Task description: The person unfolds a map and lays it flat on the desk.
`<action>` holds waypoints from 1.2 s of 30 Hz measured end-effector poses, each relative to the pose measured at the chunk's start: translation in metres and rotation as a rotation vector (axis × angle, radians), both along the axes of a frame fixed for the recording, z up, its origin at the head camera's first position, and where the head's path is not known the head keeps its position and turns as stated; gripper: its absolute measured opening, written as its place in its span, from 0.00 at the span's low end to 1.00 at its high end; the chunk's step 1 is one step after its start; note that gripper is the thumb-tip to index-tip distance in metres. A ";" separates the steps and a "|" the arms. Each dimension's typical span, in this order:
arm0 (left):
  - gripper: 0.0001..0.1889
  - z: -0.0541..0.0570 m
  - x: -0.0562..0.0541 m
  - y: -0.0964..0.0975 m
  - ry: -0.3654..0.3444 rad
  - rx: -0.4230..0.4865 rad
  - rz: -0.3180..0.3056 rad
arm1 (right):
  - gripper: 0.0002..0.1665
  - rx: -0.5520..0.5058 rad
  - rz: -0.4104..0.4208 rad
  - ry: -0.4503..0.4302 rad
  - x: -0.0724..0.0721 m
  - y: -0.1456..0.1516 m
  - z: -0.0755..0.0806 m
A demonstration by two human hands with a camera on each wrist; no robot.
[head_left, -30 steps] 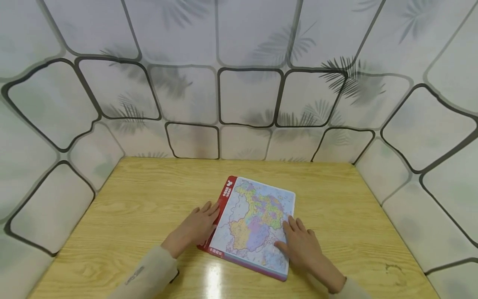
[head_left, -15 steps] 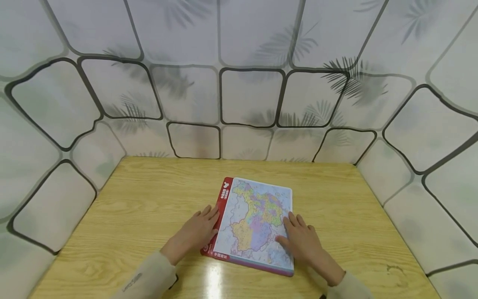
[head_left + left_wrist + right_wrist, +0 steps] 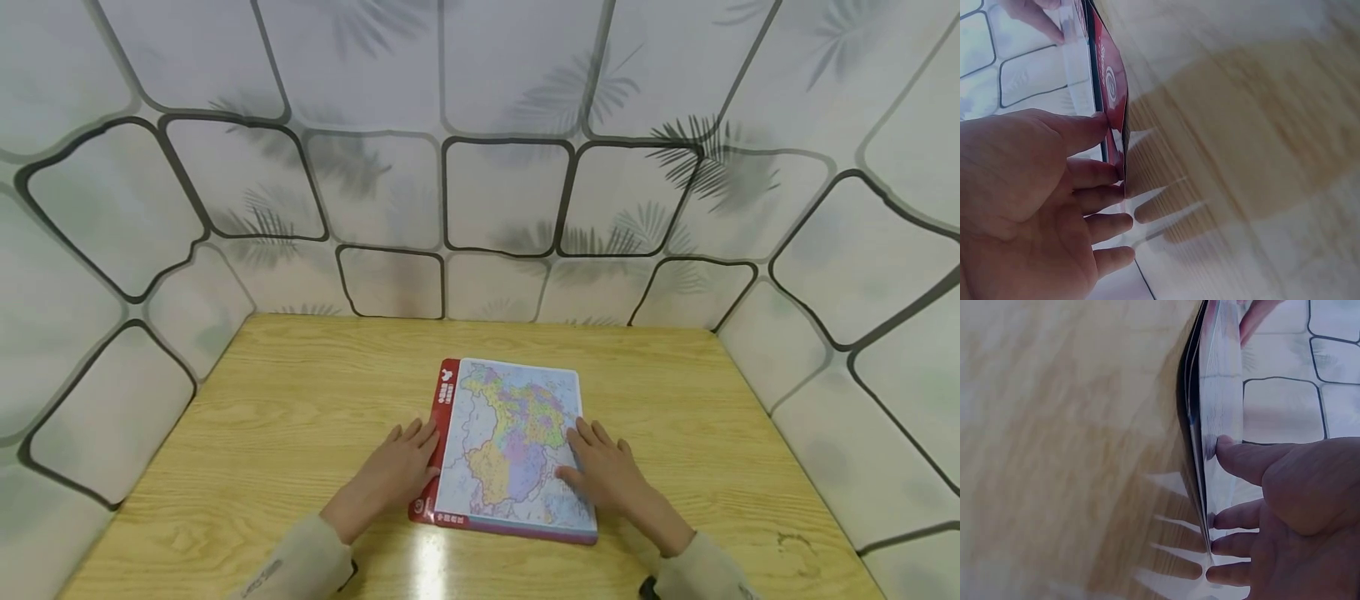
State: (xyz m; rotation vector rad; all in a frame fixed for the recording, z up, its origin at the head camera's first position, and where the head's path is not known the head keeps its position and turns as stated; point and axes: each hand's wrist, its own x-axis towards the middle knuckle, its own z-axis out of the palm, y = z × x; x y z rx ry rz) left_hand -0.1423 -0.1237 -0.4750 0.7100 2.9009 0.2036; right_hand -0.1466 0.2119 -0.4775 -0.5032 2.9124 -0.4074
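fingers (image 3: 429, 433) of the left hand (image 3: 393, 471) are straight and unclenched, grasping nothing, laid against the outer edge of a red title strip (image 3: 447, 408); in the left wrist view the tip of this thumb (image 3: 1082, 132) meets the red edge. across from them, the fingers of the right hand (image 3: 607, 471) are likewise extended and released, resting along the opposite edge, the thumb lying over the printed face.

between the two sets of fingers is a map of china (image 3: 517, 450), flat on the table (image 3: 337, 367), coloured in yellow, orange, green and purple with pale blue around. its red strip runs past the left fingertips to a far corner with white characters and a small white emblem; more white characters sit in the near corner, back toward the left wrist. along the side nearest the person, behind the fingertips, a purple-pink edge (image 3: 525, 529) shows, and the right wrist view gives several thin layers (image 3: 1192, 419) at the edge by the right thumb.

behind the fingers come light sleeves, the left sleeve (image 3: 300, 558) carrying dark lettering, the right sleeve (image 3: 708, 571) with a black item (image 3: 648, 588) beside its cuff, too little seen to name. a bright glare (image 3: 430, 558) lies on the wood between the wrists. well beyond the fingertips rises a pale wall (image 3: 502, 196) with dark rounded outlines and grey palm leaves.
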 end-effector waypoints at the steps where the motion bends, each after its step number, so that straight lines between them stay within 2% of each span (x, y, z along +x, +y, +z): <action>1: 0.29 0.000 0.000 0.000 0.001 -0.005 0.001 | 0.42 0.000 0.003 -0.003 -0.002 0.000 0.000; 8: 0.30 -0.002 0.004 0.002 0.002 -0.010 0.011 | 0.41 -0.024 0.026 -0.018 -0.008 0.004 0.000; 15: 0.29 -0.003 0.008 0.002 0.044 -0.014 -0.003 | 0.41 -0.021 0.046 -0.036 -0.013 0.005 0.001; 36: 0.30 -0.003 0.013 0.003 0.028 0.034 0.040 | 0.42 -0.034 0.092 -0.042 -0.025 0.010 -0.004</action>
